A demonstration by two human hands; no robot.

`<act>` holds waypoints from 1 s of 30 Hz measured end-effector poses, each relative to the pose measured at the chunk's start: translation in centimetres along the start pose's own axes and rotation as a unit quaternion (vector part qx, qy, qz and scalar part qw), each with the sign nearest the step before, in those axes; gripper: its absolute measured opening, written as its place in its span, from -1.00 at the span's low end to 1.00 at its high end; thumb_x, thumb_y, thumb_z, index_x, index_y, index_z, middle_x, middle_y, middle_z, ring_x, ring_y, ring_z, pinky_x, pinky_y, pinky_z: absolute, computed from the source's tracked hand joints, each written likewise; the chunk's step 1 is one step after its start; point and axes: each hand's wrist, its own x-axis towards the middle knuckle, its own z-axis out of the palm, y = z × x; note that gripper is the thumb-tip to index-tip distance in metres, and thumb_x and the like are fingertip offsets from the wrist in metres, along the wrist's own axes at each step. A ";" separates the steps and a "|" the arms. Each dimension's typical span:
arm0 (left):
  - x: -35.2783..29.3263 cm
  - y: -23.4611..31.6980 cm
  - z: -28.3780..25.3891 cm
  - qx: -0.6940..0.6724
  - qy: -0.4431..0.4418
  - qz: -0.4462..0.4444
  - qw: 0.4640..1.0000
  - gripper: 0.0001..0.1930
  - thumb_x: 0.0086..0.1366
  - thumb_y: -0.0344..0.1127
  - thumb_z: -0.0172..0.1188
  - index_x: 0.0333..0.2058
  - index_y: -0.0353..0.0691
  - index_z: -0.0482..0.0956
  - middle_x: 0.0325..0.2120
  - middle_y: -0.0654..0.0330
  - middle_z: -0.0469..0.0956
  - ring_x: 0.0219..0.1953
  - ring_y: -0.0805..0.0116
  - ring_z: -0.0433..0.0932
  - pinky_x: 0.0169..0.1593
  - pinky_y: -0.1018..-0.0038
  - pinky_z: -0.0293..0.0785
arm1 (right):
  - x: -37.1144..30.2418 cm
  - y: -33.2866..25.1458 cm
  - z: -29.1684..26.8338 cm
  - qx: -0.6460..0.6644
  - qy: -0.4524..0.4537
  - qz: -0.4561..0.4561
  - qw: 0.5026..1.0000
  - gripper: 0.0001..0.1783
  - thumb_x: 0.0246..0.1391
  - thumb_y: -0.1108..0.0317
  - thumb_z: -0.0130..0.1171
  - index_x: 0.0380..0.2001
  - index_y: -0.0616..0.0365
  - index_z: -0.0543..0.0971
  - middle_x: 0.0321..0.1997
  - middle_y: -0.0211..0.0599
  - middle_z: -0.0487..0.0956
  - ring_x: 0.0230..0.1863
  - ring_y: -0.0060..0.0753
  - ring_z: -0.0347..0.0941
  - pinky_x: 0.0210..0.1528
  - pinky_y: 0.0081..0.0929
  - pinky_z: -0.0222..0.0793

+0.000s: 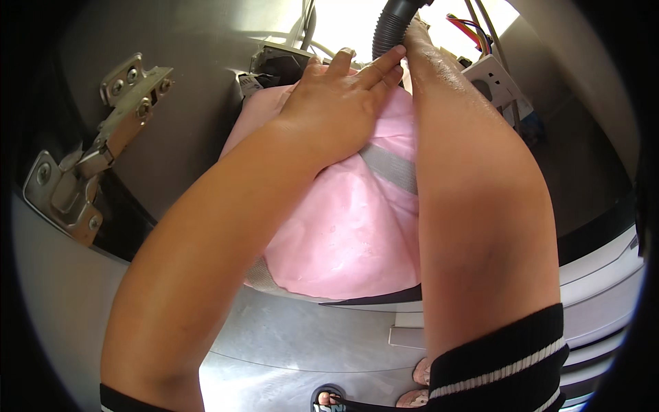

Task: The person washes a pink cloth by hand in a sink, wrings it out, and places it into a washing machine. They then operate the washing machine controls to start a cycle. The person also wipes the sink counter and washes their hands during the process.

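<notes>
Reaching into a metal cabinet [189, 72], I have my left hand [336, 103] laid across the top of a pink bag [336, 230], fingers spread rather than clamped, their tips just beside a black ribbed hose [392, 31]. My right hand [417, 33] is up by that hose, mostly hidden; I cannot tell whether it grips anything. The bag sits between my arms, a grey strap [390, 168] across it. A steel hinge [127, 127] juts out on the left; on the right is a white socket plate [491, 79]. Below lies a pale, shiny floor [274, 336], with a dark sandal [317, 396] at the lower edge.
</notes>
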 end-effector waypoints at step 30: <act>0.2 0.2 -0.5 -0.048 -0.028 -0.002 0.998 -0.33 0.14 -0.47 -0.01 0.28 0.02 0.15 0.37 0.47 -0.18 0.22 -0.05 0.16 0.22 0.01 0.14 | -1.7 -2.9 -5.1 0.065 0.091 0.218 0.970 -0.80 -0.07 0.38 0.08 -0.37 0.07 0.65 -0.29 -0.22 0.65 -0.23 -0.20 0.59 -0.11 -0.36 0.47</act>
